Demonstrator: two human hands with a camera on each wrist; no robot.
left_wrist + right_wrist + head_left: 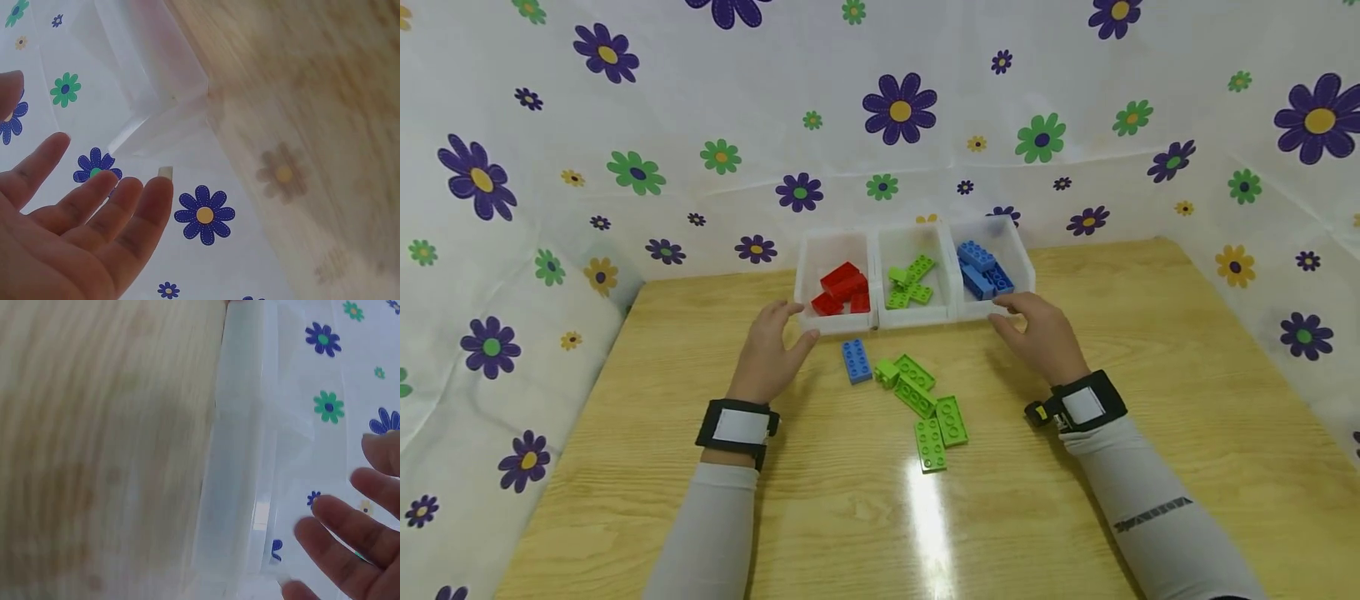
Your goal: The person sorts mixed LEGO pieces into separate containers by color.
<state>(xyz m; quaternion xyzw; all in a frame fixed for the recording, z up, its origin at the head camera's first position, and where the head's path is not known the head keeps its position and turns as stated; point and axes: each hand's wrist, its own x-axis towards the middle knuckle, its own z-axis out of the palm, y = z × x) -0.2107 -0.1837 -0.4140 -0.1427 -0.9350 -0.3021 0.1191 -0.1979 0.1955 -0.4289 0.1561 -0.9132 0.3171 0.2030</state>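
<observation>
My left hand [767, 354] is by the front left corner of a translucent white bin [835, 325] with red bricks [846, 283] in it. Its fingers are spread and relaxed, with nothing between them in the left wrist view. At the far end of the row, my right hand [1041, 337] has its fingertips close to the front edge of the bin [1018, 250] of blue bricks [976, 254]. Loosely bent fingers [337, 519] show in the right wrist view, holding nothing. Between these two stands a third bin [917, 315] with green bricks [917, 292].
In front of the bins, one blue brick [857, 361] lies studs up on the wooden table [820, 517]. Several loose green bricks [930, 446] lie to its right, some with their hollow side up. A flowered cloth [700, 100] hangs behind the bins and along both sides.
</observation>
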